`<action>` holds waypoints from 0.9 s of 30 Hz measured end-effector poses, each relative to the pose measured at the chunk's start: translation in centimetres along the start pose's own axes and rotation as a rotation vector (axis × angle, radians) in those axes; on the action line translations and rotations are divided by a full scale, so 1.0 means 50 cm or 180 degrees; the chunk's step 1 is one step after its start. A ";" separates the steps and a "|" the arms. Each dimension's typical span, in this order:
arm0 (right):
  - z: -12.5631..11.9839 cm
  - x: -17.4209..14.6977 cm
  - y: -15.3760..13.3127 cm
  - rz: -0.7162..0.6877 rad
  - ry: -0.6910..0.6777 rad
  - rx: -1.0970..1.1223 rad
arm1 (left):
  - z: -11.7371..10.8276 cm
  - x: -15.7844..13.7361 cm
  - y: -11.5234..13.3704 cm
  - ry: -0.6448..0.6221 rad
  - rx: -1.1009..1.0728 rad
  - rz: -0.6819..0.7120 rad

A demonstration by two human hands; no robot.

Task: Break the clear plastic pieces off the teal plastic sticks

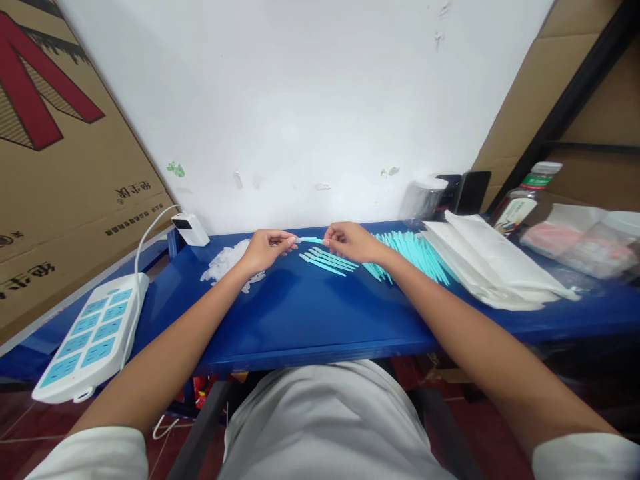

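Observation:
Between my hands, just above the blue table [300,327], is a slim turquoise stick [313,239], held nearly level. My left hand [270,250] pinches its whitish translucent cap end, and the fingertips of my right hand [350,242] close on the turquoise end. Below them several turquoise sticks with pale ends [330,261] lie side by side in a slanted row. Beside my left hand, partly behind it, spreads a heap of translucent white caps [223,262]. A large pile of turquoise sticks [413,255] lies past my right wrist.
White flat bags [493,260] are stacked at the right, near a clear jar [427,197], a dark phone [474,192] and a bottle [523,197]. At the left are a power strip [93,337], a white charger [191,229] and a big cardboard box [75,180]. A white wall [310,120] stands behind.

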State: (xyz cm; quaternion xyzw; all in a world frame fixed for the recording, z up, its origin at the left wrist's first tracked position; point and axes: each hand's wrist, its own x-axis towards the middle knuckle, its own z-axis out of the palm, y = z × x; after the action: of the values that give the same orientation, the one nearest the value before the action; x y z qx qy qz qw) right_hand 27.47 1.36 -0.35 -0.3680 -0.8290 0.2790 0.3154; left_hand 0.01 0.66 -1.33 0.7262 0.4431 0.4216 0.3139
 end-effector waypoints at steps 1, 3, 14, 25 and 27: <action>-0.001 0.000 0.000 0.0002 0.0013 -0.0011 | -0.001 0.000 0.000 0.0007 0.0001 -0.0019; -0.003 0.001 0.000 0.0007 0.0030 -0.0033 | -0.003 0.000 0.001 0.0011 -0.0011 -0.0055; -0.009 0.001 -0.002 0.0075 0.0077 0.0075 | -0.005 0.005 -0.012 0.0104 -0.0143 -0.0179; -0.004 0.000 -0.003 -0.0026 -0.0008 0.0088 | 0.005 -0.002 -0.003 -0.0059 -0.0326 -0.0235; 0.003 -0.002 -0.006 -0.0111 -0.0013 0.0145 | 0.012 -0.006 -0.002 -0.0140 -0.0338 -0.0216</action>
State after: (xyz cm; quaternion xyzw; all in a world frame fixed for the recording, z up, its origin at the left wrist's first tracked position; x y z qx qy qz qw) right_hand 27.27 1.06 -0.27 -0.3455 -0.8294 0.2931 0.3269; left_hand 0.41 0.35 -1.76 0.7022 0.4374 0.4176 0.3758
